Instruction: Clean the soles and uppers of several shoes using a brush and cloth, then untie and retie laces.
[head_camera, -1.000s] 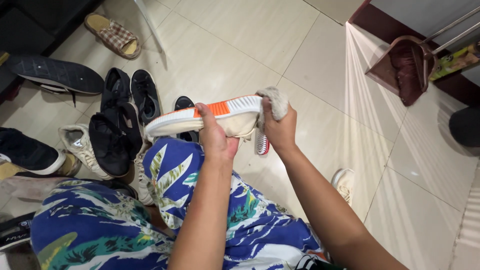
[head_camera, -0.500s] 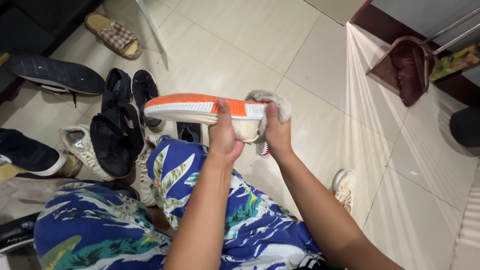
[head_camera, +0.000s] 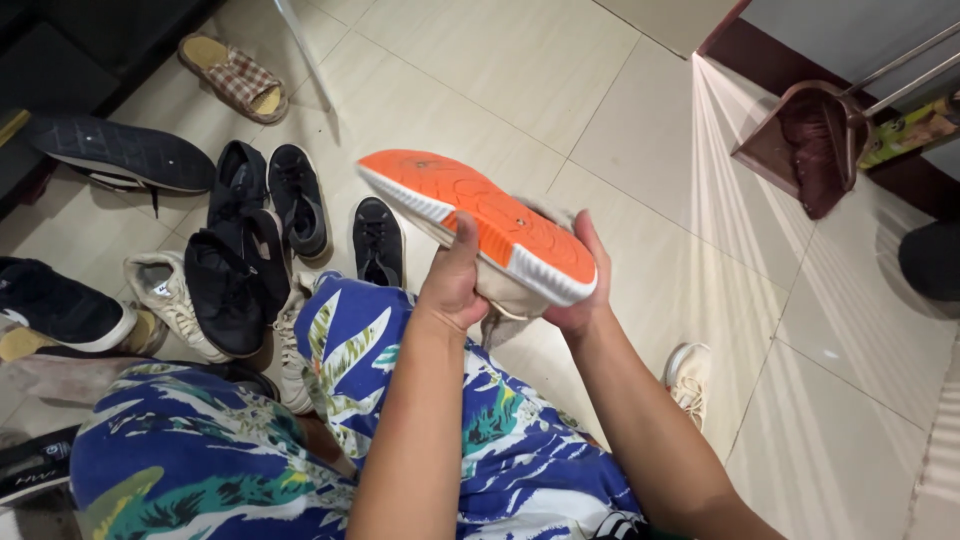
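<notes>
— Hands first: left hand (head_camera: 455, 275) wraps the near side of the sneaker (head_camera: 480, 225), thumb up along the orange sole, fingers curled shut on it. Right hand (head_camera: 582, 290) cups the heel end from the far side, fingers closed against the white edge and a pale cloth (head_camera: 505, 325) hanging under it.

— Sneaker's position?

— Held between both hands above the knees, sole turned up toward the camera, toe pointing away to the left.

— Around the hands?

— Below them, blue leaf-print shorts (head_camera: 400, 400). Left of the left hand, black shoes (head_camera: 300, 200) and a beige sneaker (head_camera: 165, 300) on the tiled floor (head_camera: 480, 70). Just right of the right forearm, a white shoe (head_camera: 690, 375). Well beyond the right hand, a dark red dustpan (head_camera: 810, 140).
</notes>
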